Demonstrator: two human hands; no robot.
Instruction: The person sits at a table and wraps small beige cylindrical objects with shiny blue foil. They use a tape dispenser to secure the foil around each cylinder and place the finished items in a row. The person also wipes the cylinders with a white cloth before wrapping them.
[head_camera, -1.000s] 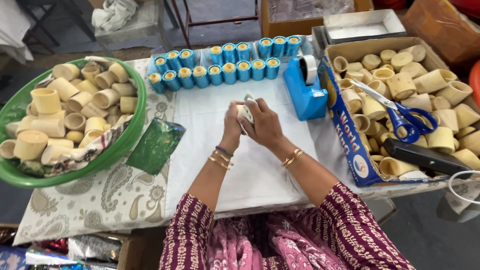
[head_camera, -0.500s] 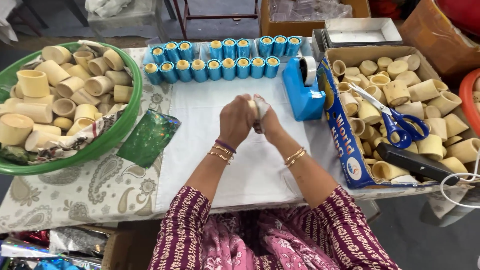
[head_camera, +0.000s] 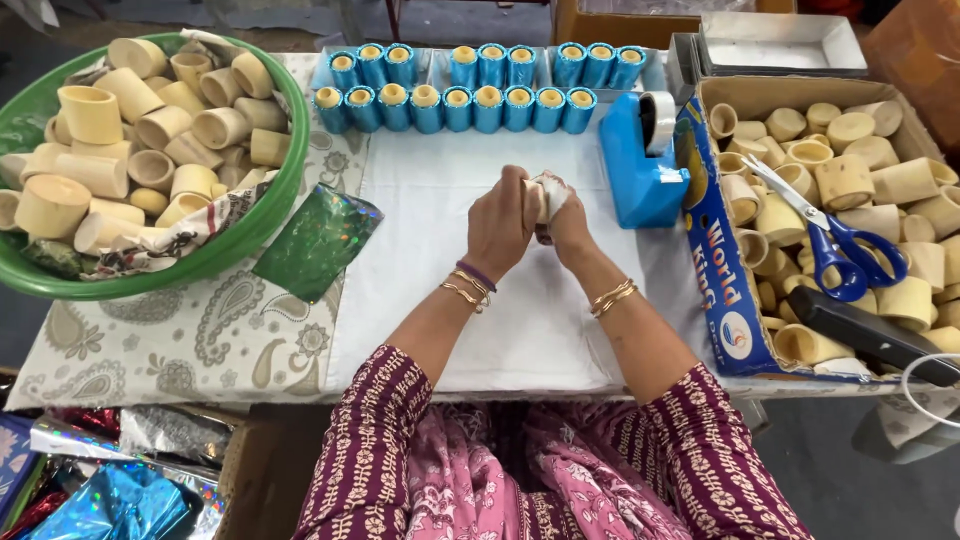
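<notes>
I see both hands meeting over the middle of the white sheet (head_camera: 440, 300) that covers the worktop. My left hand (head_camera: 497, 228) and right hand (head_camera: 568, 222) are pressed together, closed around one small pale cup (head_camera: 543, 195) with a whitish wrap over it; the cup sits between the fingers, lifted just above the sheet, and most of it is hidden by the fingers.

Just right of the hands stands a blue tape dispenser (head_camera: 640, 165). Beyond the hands, along the far edge of the sheet, two rows of blue-wrapped cups (head_camera: 455, 105) stand upright, touching side by side.

On the left a round green basin (head_camera: 250, 225) is heaped with bare tan cups, a patterned rag hanging at its near rim. A square of green glittering foil (head_camera: 318, 240) lies flat between the basin and the sheet, on a grey paisley cloth (head_camera: 180, 340).

On the right an open cardboard box (head_camera: 715, 250) with a blue printed side panel holds more tan cups; blue-handled scissors (head_camera: 835, 245) and a black bar-shaped tool (head_camera: 865, 335) lie on top of them. Behind it sits a shallow grey metal tray (head_camera: 780, 45). Shiny foil sheets (head_camera: 110, 490) pile up below the worktop's near-left corner.
</notes>
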